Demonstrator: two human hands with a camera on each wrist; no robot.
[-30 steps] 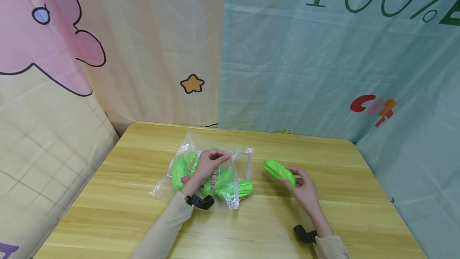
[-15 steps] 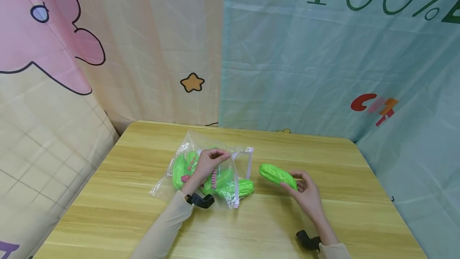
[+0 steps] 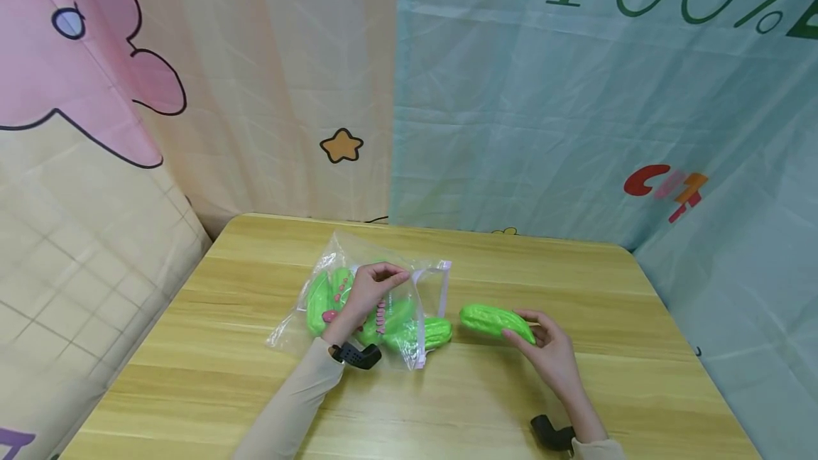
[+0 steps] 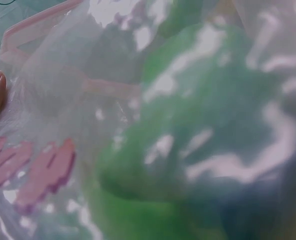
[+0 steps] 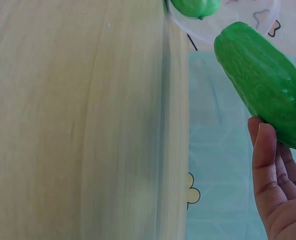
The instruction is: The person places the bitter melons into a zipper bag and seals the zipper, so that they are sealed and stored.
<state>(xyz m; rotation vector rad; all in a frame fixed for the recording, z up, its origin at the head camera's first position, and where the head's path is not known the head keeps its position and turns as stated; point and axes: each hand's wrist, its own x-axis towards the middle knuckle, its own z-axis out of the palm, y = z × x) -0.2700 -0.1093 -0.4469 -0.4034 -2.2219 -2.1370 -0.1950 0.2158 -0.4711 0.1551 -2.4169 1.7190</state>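
Observation:
My left hand (image 3: pixel 369 293) pinches the upper film of a clear plastic zip bag (image 3: pixel 291 329) printed in pink, holding its mouth raised toward the right. Several ridged, bright green vegetables lie inside, and the end of one (image 3: pixel 438 333) pokes out at the mouth. In the left wrist view the bag film (image 4: pixel 52 75) fills most of the picture, with a fingertip at the left edge. My right hand (image 3: pixel 554 357) grips one end of a green cucumber-like vegetable (image 3: pixel 491 320) between thumb and fingers. Its free end points left toward the bag mouth, a short gap away.
A light wooden table (image 3: pixel 486 403) lies under both hands. Printed curtains (image 3: pixel 511 126) hang behind it and at the sides. A black wrist device (image 3: pixel 551 435) sits at the right wrist, another (image 3: pixel 355 357) at the left.
The free end of the green vegetable has swung down and left, so it lies more level. My right hand has shifted slightly down and right. The left hand and bag keep their place.

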